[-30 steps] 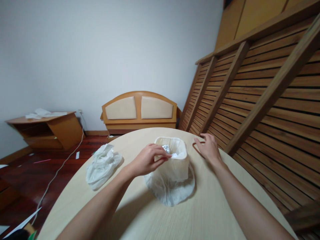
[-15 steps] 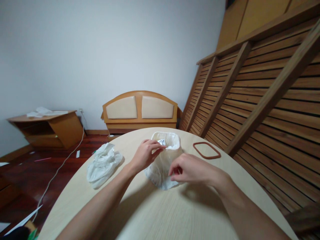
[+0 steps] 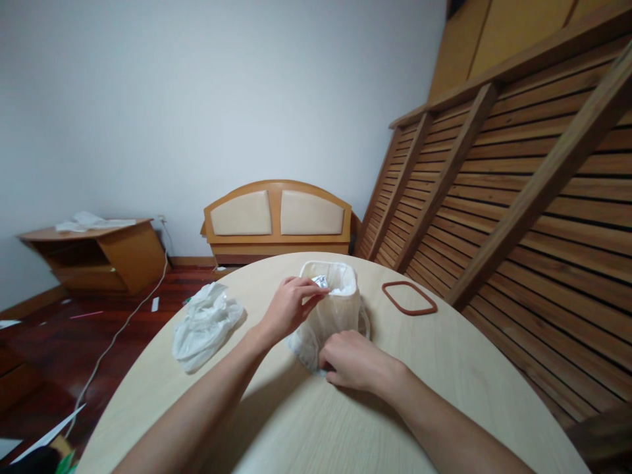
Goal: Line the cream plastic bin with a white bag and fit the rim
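Note:
A small white bin (image 3: 353, 289) stands upright on the round table, with a thin white plastic bag (image 3: 336, 316) draped over its rim and down its outside. Some crumpled silvery material (image 3: 320, 281) shows inside the mouth. My left hand (image 3: 296, 299) pinches the near rim, where the bag folds over. Lower down, my right hand (image 3: 353, 359) is closed on the loose skirt of the bag close to the tabletop; its fingertips are partly hidden. To the right lies a brown rounded-square ring (image 3: 409, 313), apart from both hands.
A crumpled white plastic bag (image 3: 205, 329) rests at the left of the table (image 3: 296, 421). Beyond stand a headboard (image 3: 276, 240) and a low wooden cabinet (image 3: 128, 257). Large slatted wooden panels (image 3: 494, 197) lean on the right. A white cable (image 3: 121, 326) crosses the floor.
My right hand has moved down and slightly left, from beside the bin to the bag's lower edge, and its fingers have closed there. My left hand stays at the rim.

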`<state>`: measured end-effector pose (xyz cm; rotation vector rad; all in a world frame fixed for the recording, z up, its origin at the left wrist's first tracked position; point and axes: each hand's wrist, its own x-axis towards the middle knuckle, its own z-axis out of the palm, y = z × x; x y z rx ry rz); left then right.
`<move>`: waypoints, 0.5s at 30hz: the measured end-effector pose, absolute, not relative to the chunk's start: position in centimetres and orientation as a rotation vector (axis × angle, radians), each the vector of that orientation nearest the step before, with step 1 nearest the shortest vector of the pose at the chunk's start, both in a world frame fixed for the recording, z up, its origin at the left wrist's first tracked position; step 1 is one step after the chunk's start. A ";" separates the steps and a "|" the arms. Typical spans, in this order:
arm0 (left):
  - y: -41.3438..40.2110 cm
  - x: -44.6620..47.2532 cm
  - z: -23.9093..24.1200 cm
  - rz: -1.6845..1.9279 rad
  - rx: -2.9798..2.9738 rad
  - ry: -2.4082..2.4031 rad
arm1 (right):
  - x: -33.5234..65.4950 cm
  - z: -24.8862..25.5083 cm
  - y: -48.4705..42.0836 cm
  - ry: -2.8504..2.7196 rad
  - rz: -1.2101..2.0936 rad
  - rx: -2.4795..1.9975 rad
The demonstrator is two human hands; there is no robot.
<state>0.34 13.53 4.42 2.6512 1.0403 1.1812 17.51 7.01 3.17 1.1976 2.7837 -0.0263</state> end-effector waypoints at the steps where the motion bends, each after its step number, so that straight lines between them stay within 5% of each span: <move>1: 13.5 0.4 4.4 1.180 2.650 1.040 | 17.4 3.0 7.1 2.782 -0.014 1.198; 15: 13.1 0.7 4.5 1.181 2.613 0.995 | 19.6 7.6 6.4 2.958 -0.094 1.367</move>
